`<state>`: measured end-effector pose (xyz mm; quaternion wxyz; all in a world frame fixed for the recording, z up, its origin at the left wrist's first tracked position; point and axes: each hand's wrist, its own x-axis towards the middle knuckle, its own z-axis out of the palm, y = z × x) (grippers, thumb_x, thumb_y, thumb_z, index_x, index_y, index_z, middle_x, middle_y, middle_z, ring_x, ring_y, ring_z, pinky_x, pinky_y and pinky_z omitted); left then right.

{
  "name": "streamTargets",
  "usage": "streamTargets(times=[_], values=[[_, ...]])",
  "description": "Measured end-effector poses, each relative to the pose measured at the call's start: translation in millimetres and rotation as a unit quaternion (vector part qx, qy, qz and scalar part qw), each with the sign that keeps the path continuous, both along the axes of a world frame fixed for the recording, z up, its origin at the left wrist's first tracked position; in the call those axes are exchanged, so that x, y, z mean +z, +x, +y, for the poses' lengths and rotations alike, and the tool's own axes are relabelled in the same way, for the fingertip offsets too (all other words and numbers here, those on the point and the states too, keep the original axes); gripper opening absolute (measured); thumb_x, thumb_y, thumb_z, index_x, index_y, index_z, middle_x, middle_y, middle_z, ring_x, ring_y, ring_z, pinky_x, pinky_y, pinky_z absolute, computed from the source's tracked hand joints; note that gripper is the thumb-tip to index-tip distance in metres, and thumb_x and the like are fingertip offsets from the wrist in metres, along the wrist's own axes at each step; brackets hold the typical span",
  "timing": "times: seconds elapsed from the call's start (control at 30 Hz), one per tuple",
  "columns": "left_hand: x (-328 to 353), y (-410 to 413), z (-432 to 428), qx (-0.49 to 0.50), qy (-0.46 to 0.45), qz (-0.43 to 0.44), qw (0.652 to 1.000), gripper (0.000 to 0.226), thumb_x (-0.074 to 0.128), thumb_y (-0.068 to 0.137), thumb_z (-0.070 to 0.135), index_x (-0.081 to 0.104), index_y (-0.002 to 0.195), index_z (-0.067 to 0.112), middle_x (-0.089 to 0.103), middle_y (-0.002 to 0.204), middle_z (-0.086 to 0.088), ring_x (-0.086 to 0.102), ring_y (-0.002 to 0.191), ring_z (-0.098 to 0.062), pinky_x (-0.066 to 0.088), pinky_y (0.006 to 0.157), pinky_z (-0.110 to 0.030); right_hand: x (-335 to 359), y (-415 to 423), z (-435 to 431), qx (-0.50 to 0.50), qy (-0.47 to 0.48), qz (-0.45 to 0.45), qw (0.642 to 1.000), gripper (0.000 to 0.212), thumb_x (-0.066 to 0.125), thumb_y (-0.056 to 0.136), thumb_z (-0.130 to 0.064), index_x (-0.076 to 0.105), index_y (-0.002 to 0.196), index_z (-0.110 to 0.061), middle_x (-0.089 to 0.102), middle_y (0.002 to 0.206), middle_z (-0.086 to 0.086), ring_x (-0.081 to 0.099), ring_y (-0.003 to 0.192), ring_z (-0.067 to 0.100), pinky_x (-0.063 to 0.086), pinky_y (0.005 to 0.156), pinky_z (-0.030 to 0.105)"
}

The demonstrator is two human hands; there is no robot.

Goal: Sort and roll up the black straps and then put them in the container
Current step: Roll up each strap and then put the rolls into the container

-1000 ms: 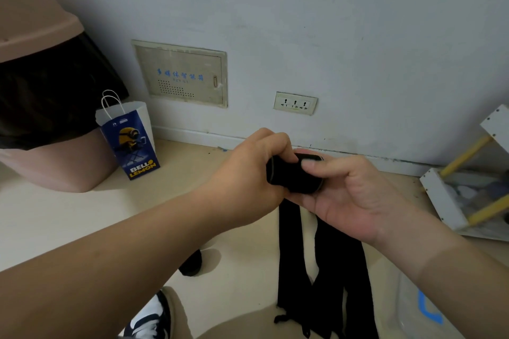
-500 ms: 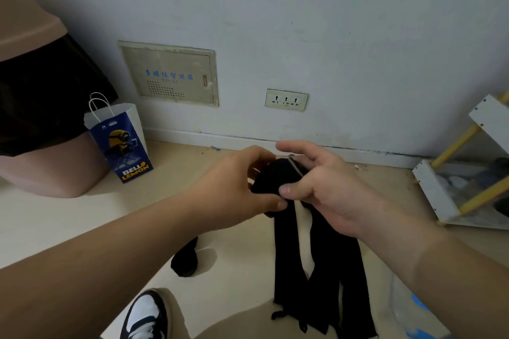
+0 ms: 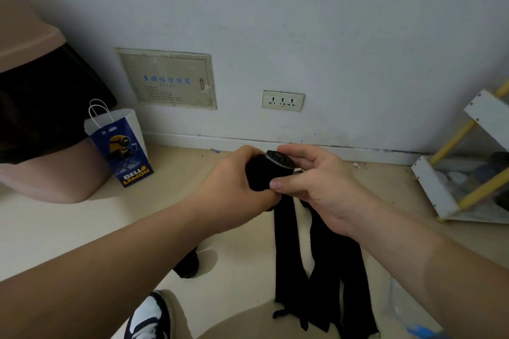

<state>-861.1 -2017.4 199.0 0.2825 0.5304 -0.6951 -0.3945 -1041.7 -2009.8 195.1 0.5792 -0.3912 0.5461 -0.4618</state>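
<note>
A room in a home: pale floor [image 3: 55, 228], painted wall [image 3: 330, 22] with a socket [image 3: 283, 101], a paper bag [image 3: 121, 146], a small shelf [image 3: 468, 173].

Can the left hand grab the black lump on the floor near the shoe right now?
Probably not yet. The left hand grips the rolled strap along with the right hand, so it is busy. The black lump sits uncovered on the floor, so after letting go it likely could.

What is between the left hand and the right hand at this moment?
In the head view, the rolled black strap sits between the left hand and the right hand; both grip it, and its loose lengths hang below.
</note>
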Motion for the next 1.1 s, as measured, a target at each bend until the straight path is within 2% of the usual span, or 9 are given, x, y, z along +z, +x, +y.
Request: streamTargets(times=[0.1,0.2,0.27,0.33,0.47,0.6,0.77,0.97,1.1], values=[[-3.0,-5.0,2.5,-0.007,-0.025,-0.022,0.999,0.04,0.08,0.082,0.031,0.06,0.117,0.032,0.071,0.095,0.014,0.068,0.079,0.002,0.055,0.066,-0.018,-0.7,0.2,0.7,0.017,0.001,-0.002,1.0,0.064,0.075,0.072,0.027,0.073,0.12,-0.015,0.08,0.116,0.006,0.077,0.107,0.026,0.06,0.081,0.031],[-6.2,-6.1,0.1,-0.009,0.002,-0.017,1.0,0.037,0.078,0.085,0.028,0.062,0.118,0.028,0.073,0.095,0.01,0.072,0.081,-0.007,0.061,0.072,-0.031,0.4,-2.4,-1.1,0.031,0.014,0.02,0.999,0.059,0.075,0.076,0.023,0.072,0.121,-0.015,0.082,0.112,0.003,0.077,0.109,0.023,0.061,0.086,0.031],[-9.7,-5.9,-1.9,-0.016,0.006,-0.027,0.999,0.037,0.075,0.085,0.027,0.062,0.119,0.028,0.073,0.093,0.009,0.072,0.081,-0.011,0.06,0.069,-0.032,1.8,-2.1,0.3,0.063,0.017,0.084,0.994,0.057,0.08,0.08,0.012,0.07,0.128,-0.015,0.082,0.111,-0.001,0.077,0.108,0.021,0.062,0.094,0.034],[-12.1,-5.3,-0.6,-0.018,0.002,-0.053,0.998,0.033,0.071,0.087,0.025,0.061,0.118,0.03,0.071,0.091,0.012,0.068,0.079,-0.008,0.05,0.063,-0.019,1.0,-1.6,4.1,0.107,0.017,0.158,0.982,0.054,0.086,0.081,-0.007,0.069,0.131,-0.021,0.082,0.11,-0.003,0.076,0.109,0.023,0.059,0.102,0.046],[-11.6,-2.0,8.0,-0.014,-0.002,-0.071,0.997,0.034,0.071,0.088,0.023,0.06,0.119,0.028,0.072,0.096,0.011,0.072,0.087,-0.013,0.056,0.072,-0.027,4.0,-7.8,17.8,0.182,0.061,0.207,0.959,0.043,0.078,0.095,-0.026,0.064,0.137,-0.027,0.079,0.114,0.002,0.075,0.11,0.019,0.064,0.09,0.039],[-30.0,5.9,24.7,-0.012,-0.026,-0.188,0.982,0.035,0.07,0.093,0.028,0.051,0.122,0.023,0.066,0.102,0.005,0.065,0.091,-0.02,0.051,0.071,-0.031,4.9,-13.0,37.9,0.233,0.095,0.284,0.925,0.061,0.074,0.097,-0.041,0.054,0.15,-0.019,0.076,0.116,0.002,0.076,0.105,0.012,0.063,0.085,0.032],[-68.9,7.9,50.5,-0.045,-0.016,-0.296,0.954,0.025,0.064,0.095,0.029,0.048,0.113,0.02,0.064,0.101,-0.001,0.062,0.086,-0.024,0.053,0.069,-0.038,0.0,-1.4,63.1,0.283,0.105,0.343,0.89,0.052,0.067,0.102,-0.045,0.057,0.147,-0.022,0.074,0.118,0.001,0.073,0.107,0.014,0.06,0.081,0.03],[-131.4,1.0,69.8,-0.021,0.079,-0.278,0.957,0.023,0.059,0.094,0.046,0.051,0.1,0.024,0.064,0.091,0.002,0.062,0.074,-0.016,0.042,0.056,-0.029,-40.5,10.5,78.2,0.305,0.088,0.447,0.836,0.065,0.065,0.102,-0.046,0.046,0.158,-0.017,0.062,0.145,0.006,0.061,0.131,0.023,0.049,0.112,0.037],[-180.3,17.4,78.3,-0.002,0.134,-0.293,0.947,0.024,0.058,0.093,0.046,0.053,0.09,0.023,0.063,0.081,0.002,0.062,0.069,-0.02,0.041,0.053,-0.028,-80.4,20.6,74.8,0.316,0.117,0.454,0.825,0.06,0.064,0.103,-0.044,0.05,0.154,-0.016,0.061,0.146,0.005,0.059,0.134,0.024,0.048,0.113,0.037]])
